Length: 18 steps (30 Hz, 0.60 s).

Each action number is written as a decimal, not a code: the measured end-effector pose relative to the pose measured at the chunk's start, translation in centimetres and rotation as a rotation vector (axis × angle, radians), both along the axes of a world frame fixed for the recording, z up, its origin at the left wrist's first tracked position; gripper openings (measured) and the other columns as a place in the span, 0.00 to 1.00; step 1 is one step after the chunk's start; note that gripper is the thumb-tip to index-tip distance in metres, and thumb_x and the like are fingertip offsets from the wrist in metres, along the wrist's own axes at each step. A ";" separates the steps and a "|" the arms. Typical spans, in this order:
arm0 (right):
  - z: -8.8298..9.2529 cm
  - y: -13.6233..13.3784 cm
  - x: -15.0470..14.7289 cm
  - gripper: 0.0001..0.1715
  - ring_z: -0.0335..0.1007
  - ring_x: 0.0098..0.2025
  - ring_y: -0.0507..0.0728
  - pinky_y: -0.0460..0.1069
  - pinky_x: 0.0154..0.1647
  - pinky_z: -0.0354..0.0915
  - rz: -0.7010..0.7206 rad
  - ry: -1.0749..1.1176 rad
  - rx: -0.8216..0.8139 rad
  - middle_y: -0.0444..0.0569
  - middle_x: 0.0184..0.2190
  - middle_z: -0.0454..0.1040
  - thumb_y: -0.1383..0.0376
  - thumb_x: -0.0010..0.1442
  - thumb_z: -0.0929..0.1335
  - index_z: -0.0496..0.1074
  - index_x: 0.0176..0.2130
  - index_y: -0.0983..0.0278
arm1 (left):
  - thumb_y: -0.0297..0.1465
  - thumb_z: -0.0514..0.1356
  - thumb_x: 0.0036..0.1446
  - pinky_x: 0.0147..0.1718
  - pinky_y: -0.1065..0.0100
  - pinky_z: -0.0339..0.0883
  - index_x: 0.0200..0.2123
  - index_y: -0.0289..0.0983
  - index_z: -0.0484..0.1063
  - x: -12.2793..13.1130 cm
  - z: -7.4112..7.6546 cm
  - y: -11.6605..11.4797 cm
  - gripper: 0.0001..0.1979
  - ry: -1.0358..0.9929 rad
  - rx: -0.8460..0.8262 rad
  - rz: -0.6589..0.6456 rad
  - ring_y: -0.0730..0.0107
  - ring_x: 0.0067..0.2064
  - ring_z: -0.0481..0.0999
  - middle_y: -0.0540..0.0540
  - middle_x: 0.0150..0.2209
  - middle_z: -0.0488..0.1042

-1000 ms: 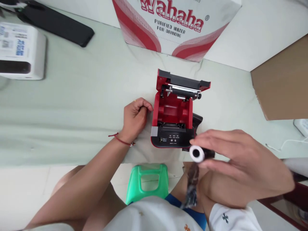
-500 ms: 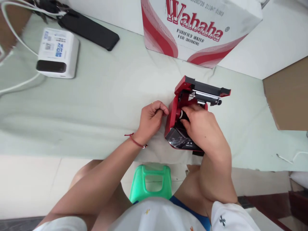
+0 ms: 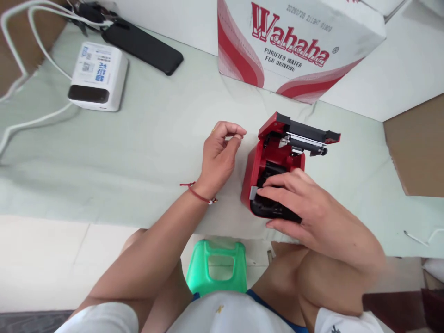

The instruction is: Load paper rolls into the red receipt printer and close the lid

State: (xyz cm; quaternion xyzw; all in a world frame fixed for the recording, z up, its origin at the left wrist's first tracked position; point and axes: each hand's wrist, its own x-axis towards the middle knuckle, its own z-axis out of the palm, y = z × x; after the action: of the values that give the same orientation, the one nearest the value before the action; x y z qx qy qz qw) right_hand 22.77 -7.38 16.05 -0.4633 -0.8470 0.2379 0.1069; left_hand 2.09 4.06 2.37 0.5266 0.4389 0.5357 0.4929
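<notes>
A red and black printer (image 3: 247, 185) stands on the cloth with its lid (image 3: 305, 131) raised, showing a roller under the lid and dark parts inside. Over its black front part lies my right hand (image 3: 305, 203), fingers stretched into the opening and thumb apart from them, outside the front edge. A small grey piece (image 3: 253, 193) shows at the left rim, close to the fingertips. To the left of the printer, not touching it, my left hand (image 3: 222, 152) is raised with thumb and index fingertips together; nothing shows between them.
Behind the printer stands a white and red water carton (image 3: 277, 55). At the far left are a white boxy device (image 3: 97, 76) with cables and a black phone-like slab (image 3: 142, 45). A brown cardboard box (image 3: 416, 143) is at right; a green stool (image 3: 215, 286) stands below the table edge.
My right hand has come out of the printer's middle, letting go of a black roll, and moved to its front. My left hand has moved up slightly, off the printer's side. The view has shifted.
</notes>
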 end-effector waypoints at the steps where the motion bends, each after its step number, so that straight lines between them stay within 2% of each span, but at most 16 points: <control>1: -0.1 0.0 -0.1 0.12 0.81 0.51 0.64 0.57 0.50 0.81 -0.005 -0.001 0.008 0.58 0.54 0.86 0.68 0.80 0.71 0.85 0.57 0.63 | 0.30 0.64 0.74 0.49 0.63 0.78 0.45 0.42 0.83 0.1 -0.1 0.0 0.06 -0.004 0.013 0.004 0.61 0.52 0.82 0.44 0.49 0.82; 4: 0.1 -0.1 0.3 0.21 0.81 0.43 0.58 0.52 0.42 0.76 -0.021 0.012 -0.019 0.53 0.44 0.85 0.73 0.81 0.64 0.84 0.45 0.62 | 0.42 0.65 0.78 0.67 0.57 0.77 0.54 0.48 0.84 0.3 -0.2 0.0 0.10 -0.036 0.087 -0.015 0.55 0.68 0.81 0.45 0.61 0.82; 6: 0.4 -0.4 1.1 0.23 0.81 0.41 0.56 0.50 0.39 0.74 -0.006 0.017 -0.089 0.51 0.44 0.85 0.75 0.81 0.62 0.84 0.44 0.62 | 0.50 0.64 0.80 0.79 0.52 0.68 0.60 0.52 0.83 0.4 0.3 0.1 0.16 -0.096 0.128 -0.080 0.53 0.78 0.75 0.49 0.68 0.81; 8: 0.6 -0.6 1.8 0.24 0.81 0.40 0.55 0.50 0.38 0.74 0.011 0.004 -0.154 0.51 0.44 0.85 0.76 0.80 0.62 0.85 0.45 0.62 | 0.54 0.63 0.80 0.83 0.52 0.61 0.64 0.55 0.82 0.7 0.9 0.1 0.19 -0.185 0.151 -0.169 0.55 0.82 0.71 0.53 0.72 0.80; 10: 0.6 -0.8 2.2 0.23 0.82 0.40 0.56 0.51 0.39 0.74 0.006 -0.021 -0.192 0.51 0.44 0.85 0.75 0.80 0.62 0.85 0.46 0.62 | 0.57 0.62 0.80 0.83 0.55 0.61 0.65 0.55 0.83 1.1 1.6 0.1 0.22 -0.255 0.180 -0.239 0.58 0.81 0.73 0.55 0.72 0.82; 11: 0.6 -0.9 2.2 0.22 0.82 0.41 0.57 0.51 0.39 0.75 0.003 -0.029 -0.203 0.52 0.45 0.85 0.74 0.81 0.63 0.86 0.46 0.63 | 0.59 0.61 0.79 0.82 0.55 0.64 0.65 0.55 0.83 1.3 1.8 0.1 0.24 -0.261 0.193 -0.253 0.58 0.79 0.76 0.55 0.71 0.83; 14: 0.5 -1.0 2.2 0.20 0.84 0.43 0.59 0.53 0.41 0.77 0.005 -0.020 -0.217 0.52 0.47 0.86 0.74 0.80 0.64 0.86 0.52 0.63 | 0.62 0.56 0.79 0.70 0.53 0.76 0.63 0.51 0.85 1.7 2.3 -0.1 0.30 -0.231 0.221 -0.216 0.53 0.68 0.85 0.49 0.61 0.89; 16: 0.7 -1.1 2.1 0.20 0.85 0.44 0.60 0.54 0.42 0.78 0.010 -0.020 -0.222 0.52 0.49 0.86 0.74 0.79 0.66 0.85 0.57 0.63 | 0.60 0.52 0.82 0.65 0.51 0.77 0.59 0.48 0.88 1.6 2.5 -0.5 0.32 -0.203 0.255 -0.203 0.52 0.61 0.87 0.45 0.53 0.91; 18: 0.9 -1.3 2.1 0.17 0.86 0.45 0.61 0.55 0.41 0.79 0.019 -0.031 -0.225 0.52 0.50 0.87 0.73 0.79 0.68 0.84 0.58 0.63 | 0.57 0.47 0.85 0.67 0.47 0.75 0.53 0.47 0.91 1.3 2.5 -1.1 0.35 -0.129 0.314 -0.260 0.52 0.59 0.87 0.44 0.52 0.91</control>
State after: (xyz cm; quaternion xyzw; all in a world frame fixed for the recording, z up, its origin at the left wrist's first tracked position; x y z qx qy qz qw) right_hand 24.92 -8.68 17.00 -0.4680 -0.8207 0.3254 0.0390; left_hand 3.35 2.99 4.87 0.6139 0.2459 0.5619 0.4969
